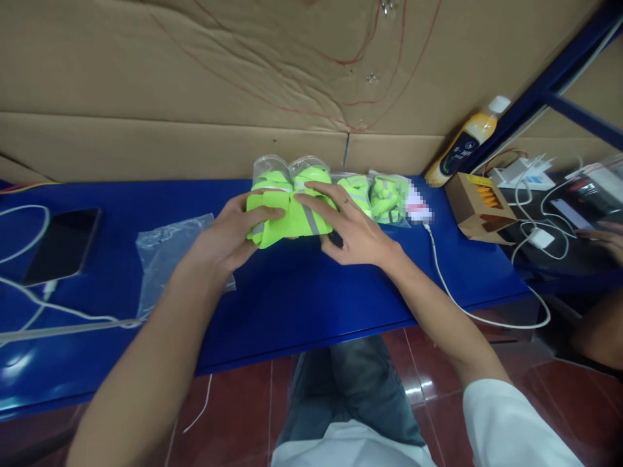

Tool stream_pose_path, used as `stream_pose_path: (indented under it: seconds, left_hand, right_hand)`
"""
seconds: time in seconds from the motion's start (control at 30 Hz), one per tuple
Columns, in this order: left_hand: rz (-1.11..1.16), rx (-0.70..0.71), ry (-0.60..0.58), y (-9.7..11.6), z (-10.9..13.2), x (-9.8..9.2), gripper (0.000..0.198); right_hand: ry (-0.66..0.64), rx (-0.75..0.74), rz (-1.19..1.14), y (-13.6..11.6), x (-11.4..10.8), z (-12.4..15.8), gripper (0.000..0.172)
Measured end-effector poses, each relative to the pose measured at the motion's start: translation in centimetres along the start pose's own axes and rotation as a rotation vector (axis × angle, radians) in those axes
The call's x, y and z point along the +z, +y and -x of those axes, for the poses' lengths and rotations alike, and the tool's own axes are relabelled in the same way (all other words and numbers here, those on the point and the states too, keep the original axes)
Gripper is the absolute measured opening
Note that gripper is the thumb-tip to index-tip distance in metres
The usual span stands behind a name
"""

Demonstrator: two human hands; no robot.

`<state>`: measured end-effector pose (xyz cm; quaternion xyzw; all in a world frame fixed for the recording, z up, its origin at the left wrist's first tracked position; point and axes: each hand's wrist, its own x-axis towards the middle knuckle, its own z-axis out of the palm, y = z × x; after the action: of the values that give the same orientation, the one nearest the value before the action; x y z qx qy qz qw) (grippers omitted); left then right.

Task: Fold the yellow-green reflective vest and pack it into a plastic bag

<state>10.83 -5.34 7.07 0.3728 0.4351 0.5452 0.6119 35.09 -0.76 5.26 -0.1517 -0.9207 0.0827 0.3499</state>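
Between my two hands is a folded neon-yellow reflective vest (282, 224) with grey strips, held above the blue table (302, 298). My left hand (231, 230) grips its left end, thumb across the front. On the right end, my right hand (348, 227) has its fingers over the top and its thumb below. Just behind stand two clear bags (270, 167) of the same yellow material. Further right lie more bagged yellow bundles (388, 198). An unfilled clear plastic bag (168, 250) lies flat beside my left forearm, partly hidden by it.
A dark phone (63, 245) with white cables lies at the left. At the right are a juice bottle (462, 146), an open cardboard box (479, 207) and a white cable (440, 279) hanging past the table edge. Another person's hand (606, 239) shows at far right.
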Motion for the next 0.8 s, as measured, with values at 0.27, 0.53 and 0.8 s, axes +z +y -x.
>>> stream_pose_path:
  seconds: [0.27, 0.53, 0.8]
  left_hand:
    - [-0.214, 0.325, -0.124, -0.3, 0.3, -0.1, 0.066]
    - [-0.523, 0.394, -0.139, -1.2, 0.6, 0.2, 0.076]
    - [-0.842, 0.469, -0.07, -1.4, -0.3, -0.3, 0.055]
  right_hand:
    - [0.249, 0.393, -0.413, 0.0, 0.5, -0.6, 0.076]
    - [0.282, 0.862, -1.087, -0.7, 1.2, -1.0, 0.084]
    - [0.25, 0.906, -1.338, -1.9, 1.7, -0.7, 0.079]
